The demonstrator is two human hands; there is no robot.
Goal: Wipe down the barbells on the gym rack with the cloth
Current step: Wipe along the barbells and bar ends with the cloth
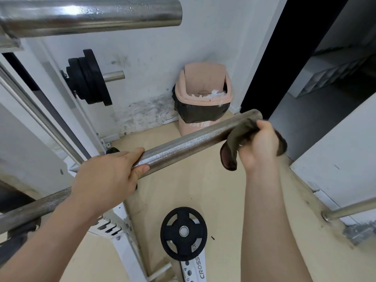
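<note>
A steel barbell (189, 142) runs from lower left up to the right, its bare sleeve end near the bin. My left hand (107, 176) grips the sleeve at its inner end, thumb underneath. My right hand (262, 143) holds a dark olive cloth (231, 153) wrapped over the sleeve close to its outer tip; a fold of the cloth hangs below the bar. A second barbell sleeve (91, 16) crosses the top of the view, higher on the rack.
A pink swing-lid bin (202, 98) with a black liner stands in the wall corner. Black plates (89, 78) hang on a rack peg at left. Another black plate (183, 233) sits low on the white rack frame (193, 269). A steel rod (350, 210) sticks out at right.
</note>
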